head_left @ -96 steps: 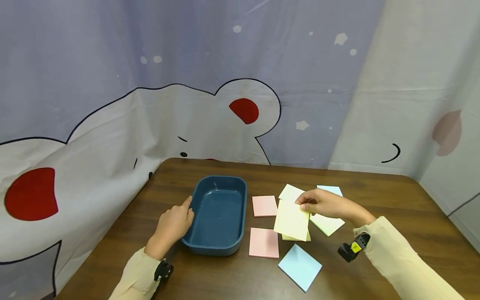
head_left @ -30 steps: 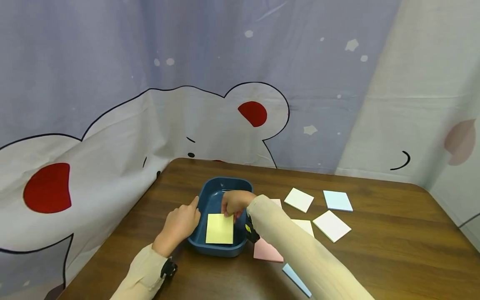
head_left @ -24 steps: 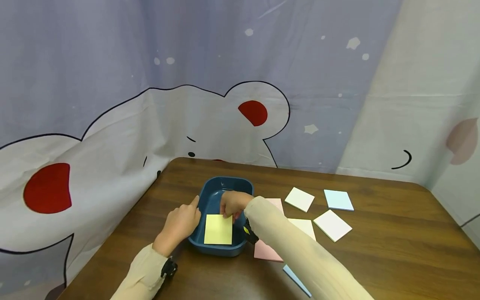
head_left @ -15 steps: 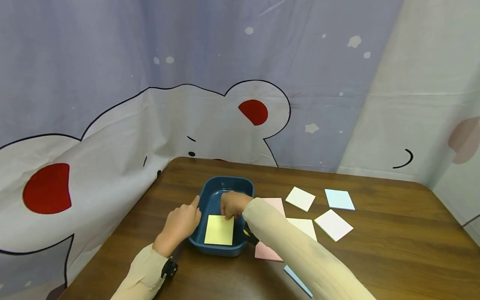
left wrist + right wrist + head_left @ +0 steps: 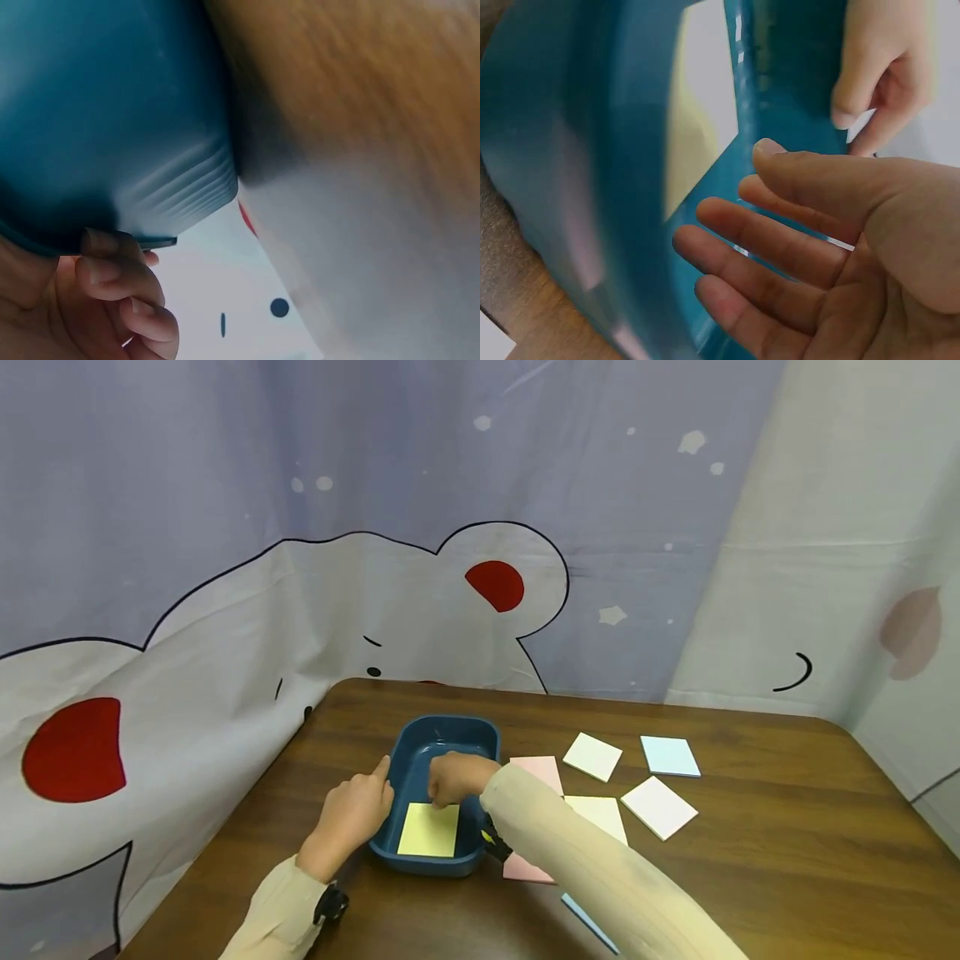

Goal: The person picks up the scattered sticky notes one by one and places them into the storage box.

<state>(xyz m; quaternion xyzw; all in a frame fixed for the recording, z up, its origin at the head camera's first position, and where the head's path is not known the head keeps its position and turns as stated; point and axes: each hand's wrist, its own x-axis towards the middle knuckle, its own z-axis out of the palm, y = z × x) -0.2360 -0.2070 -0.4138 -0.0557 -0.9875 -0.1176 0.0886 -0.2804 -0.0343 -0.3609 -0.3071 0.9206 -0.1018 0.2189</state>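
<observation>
A deep blue plastic tub (image 5: 465, 864) stands on the wooden table. My left hand (image 5: 351, 810) holds its left rim; in the right wrist view the thumb (image 5: 847, 112) lies at the wall. A yellow sticky note pad (image 5: 427, 837) lies flat in the near end of the tub. Just beyond it, inside the tub, is my right hand (image 5: 459, 777). In the right wrist view its fingers (image 5: 735, 259) are loosely bent and spread, apart from the yellow pad (image 5: 701, 97), holding nothing.
Right of the tub lie pink pads (image 5: 528, 868), a pale yellow pad (image 5: 600, 814), two whitish pads (image 5: 592, 756) and a light blue pad (image 5: 670, 756). Another blue pad (image 5: 588, 922) is partly hidden by the right sleeve. A patterned curtain (image 5: 420, 610) hangs behind the table.
My right hand has carried the yellow sticky note pad leftward from the table into the tub and let go of it. The left hand has stayed at the rim.
</observation>
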